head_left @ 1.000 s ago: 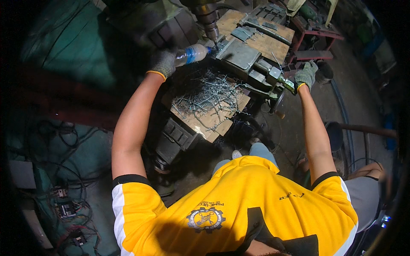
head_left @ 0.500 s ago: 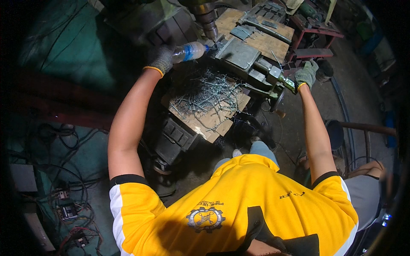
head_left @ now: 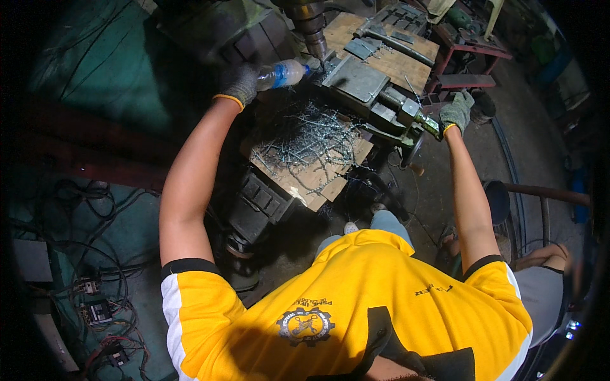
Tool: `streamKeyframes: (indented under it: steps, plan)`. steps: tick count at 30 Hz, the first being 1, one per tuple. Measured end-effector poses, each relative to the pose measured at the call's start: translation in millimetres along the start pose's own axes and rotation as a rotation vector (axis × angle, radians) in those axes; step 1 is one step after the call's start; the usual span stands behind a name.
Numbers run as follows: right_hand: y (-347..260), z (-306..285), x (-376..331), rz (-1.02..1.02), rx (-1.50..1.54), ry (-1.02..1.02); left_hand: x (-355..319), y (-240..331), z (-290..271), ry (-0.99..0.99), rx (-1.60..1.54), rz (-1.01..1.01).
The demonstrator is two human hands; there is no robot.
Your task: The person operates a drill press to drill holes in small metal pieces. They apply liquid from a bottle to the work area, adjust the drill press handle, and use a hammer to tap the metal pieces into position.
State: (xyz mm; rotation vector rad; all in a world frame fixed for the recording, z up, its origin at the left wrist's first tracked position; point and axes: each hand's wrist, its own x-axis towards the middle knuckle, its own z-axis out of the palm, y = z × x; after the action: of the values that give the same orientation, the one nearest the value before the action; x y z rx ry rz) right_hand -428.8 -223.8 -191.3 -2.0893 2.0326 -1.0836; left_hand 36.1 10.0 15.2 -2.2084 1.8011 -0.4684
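Observation:
My left hand (head_left: 239, 86), in a grey knit glove with a yellow cuff, is closed around a clear plastic bottle (head_left: 283, 74). The bottle lies nearly level, its blue cap end close to a drill bit (head_left: 322, 64) under the drill chuck (head_left: 311, 28). Beneath the bit is a metal machine vise (head_left: 356, 79), its screw running toward the right. Just beyond the screw's end, my gloved right hand (head_left: 457, 109) has curled fingers; what they hold, if anything, is hidden. Curly metal shavings (head_left: 311, 136) are heaped on a wooden board (head_left: 308, 190) below the bottle.
Another board (head_left: 406, 60) behind the vise carries a metal bar and flat plates. A red metal stand (head_left: 470, 57) is at the far right. Cables and electrical parts (head_left: 98, 311) lie at lower left. Someone's bent arm and grey-clothed leg (head_left: 540, 292) show at right.
Both hands keep nearly the same places. The bottle stays by the drill bit, with only a very slight shift of the whole view.

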Motion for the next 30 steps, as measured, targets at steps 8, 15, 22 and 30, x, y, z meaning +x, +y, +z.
streamKeyframes:
  steps: [8, 15, 22, 30]
  plan:
    - [-1, 1, 0, 0.028, 0.05, 0.016, -3, -4, 4, 0.054, 0.009, 0.0]
    - [-2, 0, 2, 0.073, 0.14, 0.018, -6, -5, -1, 0.048, -0.037, -0.012]
    - [2, 0, 1, -0.019, -0.002, 0.018, -12, -4, -2, 0.02, -0.051, 0.008]
    - [-4, -4, -1, 0.04, 0.137, 0.034, -34, -13, 40, 0.081, -0.339, -0.102]
